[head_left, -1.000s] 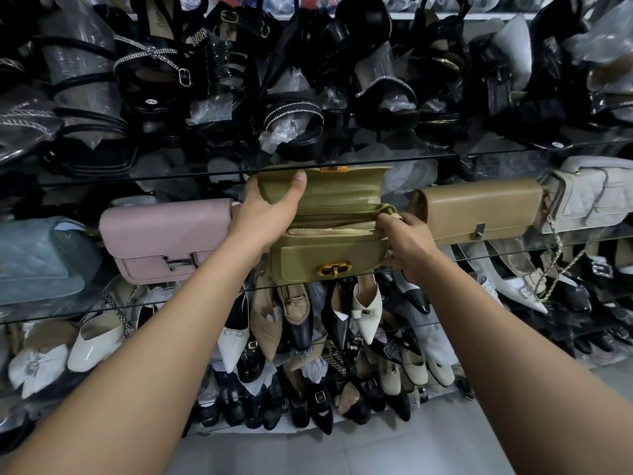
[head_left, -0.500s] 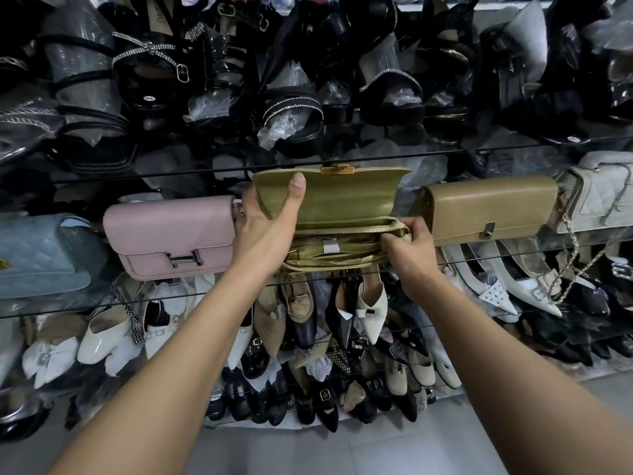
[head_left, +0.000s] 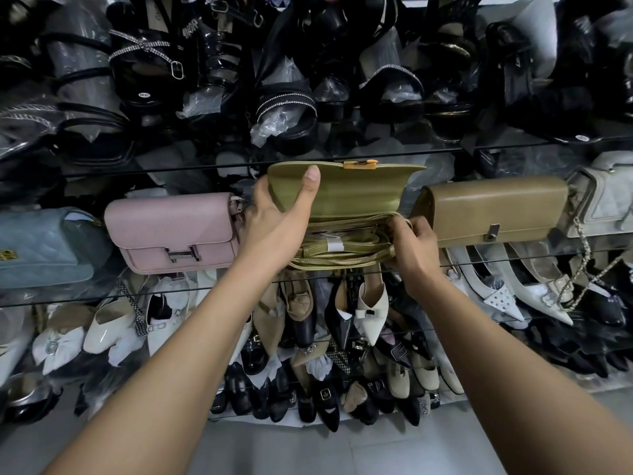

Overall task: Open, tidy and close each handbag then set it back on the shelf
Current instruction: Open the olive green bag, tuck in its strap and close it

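While left hand (head_left: 274,219) is pinching the flap (head_left: 363,190) up, right hand (head_left: 416,243) is gripping the olive handbag (head_left: 342,262). Strap (head_left: 356,242) is lying lengthwise between them.

Black strappy sandals with crossed rhinestone bands and a silver buckle (head_left: 147,63) crowd the top row, and near them is a black slide with rhinestone-edged straps (head_left: 286,111) stuffed with crumpled clear plastic. Lower down, a cream pointed flat with a small bow (head_left: 371,310) hangs toe-down beside a tan pointed flat (head_left: 270,320). A glossy white pointed shoe (head_left: 106,329) lies to the left and a white studded pointed shoe (head_left: 496,298) to the right. Below them sit beige round-toed mules (head_left: 399,380) and black loafers (head_left: 323,402), above a grey tiled floor (head_left: 325,450).
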